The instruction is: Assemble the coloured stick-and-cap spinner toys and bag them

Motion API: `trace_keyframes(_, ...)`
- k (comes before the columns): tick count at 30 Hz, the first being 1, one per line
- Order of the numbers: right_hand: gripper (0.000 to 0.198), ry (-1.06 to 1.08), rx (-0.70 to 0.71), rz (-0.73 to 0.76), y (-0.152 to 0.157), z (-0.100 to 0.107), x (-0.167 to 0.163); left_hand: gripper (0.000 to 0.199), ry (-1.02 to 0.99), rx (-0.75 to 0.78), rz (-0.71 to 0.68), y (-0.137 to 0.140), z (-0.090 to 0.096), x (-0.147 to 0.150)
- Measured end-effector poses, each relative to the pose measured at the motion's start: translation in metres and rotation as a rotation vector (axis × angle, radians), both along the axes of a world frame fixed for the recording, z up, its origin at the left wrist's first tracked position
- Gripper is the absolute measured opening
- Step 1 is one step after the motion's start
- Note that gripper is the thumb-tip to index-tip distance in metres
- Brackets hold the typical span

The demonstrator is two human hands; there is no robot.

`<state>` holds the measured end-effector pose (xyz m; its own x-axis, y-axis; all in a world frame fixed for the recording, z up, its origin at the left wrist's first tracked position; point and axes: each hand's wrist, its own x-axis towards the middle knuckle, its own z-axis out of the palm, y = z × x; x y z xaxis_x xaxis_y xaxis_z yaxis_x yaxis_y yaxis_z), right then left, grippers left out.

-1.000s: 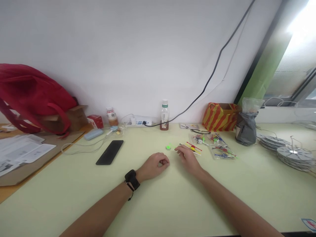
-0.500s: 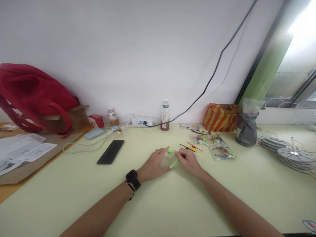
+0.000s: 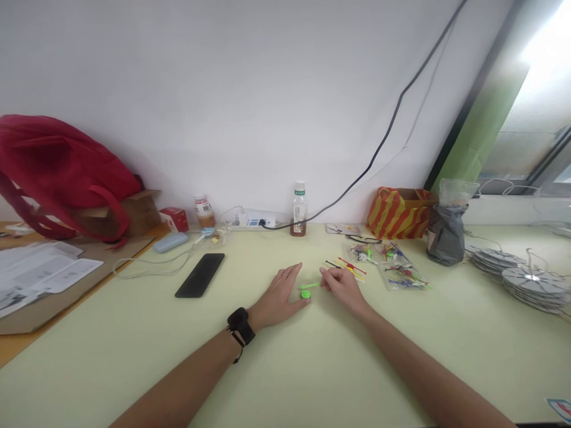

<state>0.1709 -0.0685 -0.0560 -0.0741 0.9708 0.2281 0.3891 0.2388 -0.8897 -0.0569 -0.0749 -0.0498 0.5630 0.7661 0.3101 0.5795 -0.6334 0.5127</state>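
Note:
My left hand [image 3: 277, 298] lies on the table with its thumb and fingers spread apart, a black watch on its wrist. By its thumb tip is a small round green plastic piece [image 3: 306, 294]. Just behind that piece, a thin green plastic arrow [image 3: 309, 286] reaches leftward from the fingertips of my right hand [image 3: 341, 287]. My right hand is closed in a pinch at the arrow's right end; the exact grip is partly hidden. Beyond my right hand lie several thin plastic arrows, including a red one [image 3: 352, 266] and a yellow one with a round middle.
Clear bags of coloured plastic parts [image 3: 405, 277] lie to the right, near a striped bag [image 3: 399, 214] and stacked grey discs [image 3: 535, 288]. A bottle [image 3: 298, 209] and a power strip [image 3: 256, 220] stand by the wall. A black phone [image 3: 200, 275] lies left.
The round green piece is now nearer to me, by my left thumb. The green arrow has swung to lie nearly level behind it. My right hand has shifted slightly; my left hand stays put.

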Motion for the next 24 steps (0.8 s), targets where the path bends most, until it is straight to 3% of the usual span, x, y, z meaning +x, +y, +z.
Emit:
trace_keyframes(5,0.06,0.063,0.007,-0.013,-0.003,0.006,0.0,0.026,-0.071,-0.067,-0.14,-0.001,0.007,0.003)
trace_keyframes(7,0.058,0.127,-0.02,-0.025,-0.004,0.009,0.002,0.02,-0.119,-0.113,-0.128,-0.001,0.008,0.004)
trace_keyframes(12,0.037,0.351,-0.109,0.162,-0.011,0.019,0.004,0.026,-0.307,-0.197,-0.03,0.002,0.005,0.005)
trace_keyframes(15,0.032,0.382,-0.128,0.278,-0.021,0.025,-0.001,0.034,-0.456,-0.305,-0.008,0.0,0.004,0.007)
trace_keyframes(24,0.033,0.36,-0.091,0.356,-0.025,0.023,-0.008,0.036,-0.518,-0.423,-0.09,-0.009,0.009,0.012)
